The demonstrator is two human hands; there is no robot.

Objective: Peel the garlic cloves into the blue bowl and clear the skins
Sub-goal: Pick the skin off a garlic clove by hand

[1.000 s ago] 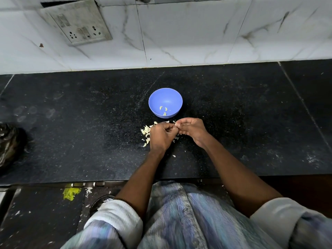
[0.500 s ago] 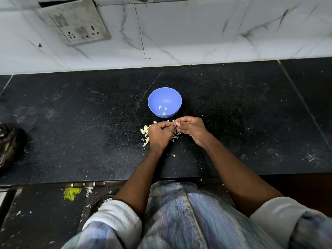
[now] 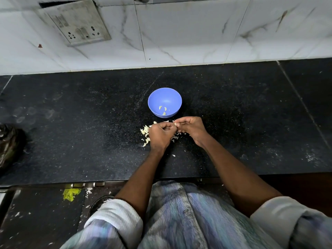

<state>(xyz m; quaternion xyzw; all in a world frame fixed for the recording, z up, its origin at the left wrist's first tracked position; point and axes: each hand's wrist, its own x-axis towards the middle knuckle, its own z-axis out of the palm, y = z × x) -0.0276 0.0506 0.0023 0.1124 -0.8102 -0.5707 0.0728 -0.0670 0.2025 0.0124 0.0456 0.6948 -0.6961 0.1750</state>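
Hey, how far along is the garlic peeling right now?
Done: a few peeled cloves lie in the blue bowl. In hand: the left hand and right hand pinch a clove between them. Left: the pile of skins on the counter is not yet cleared; any unpeeled cloves are hidden.
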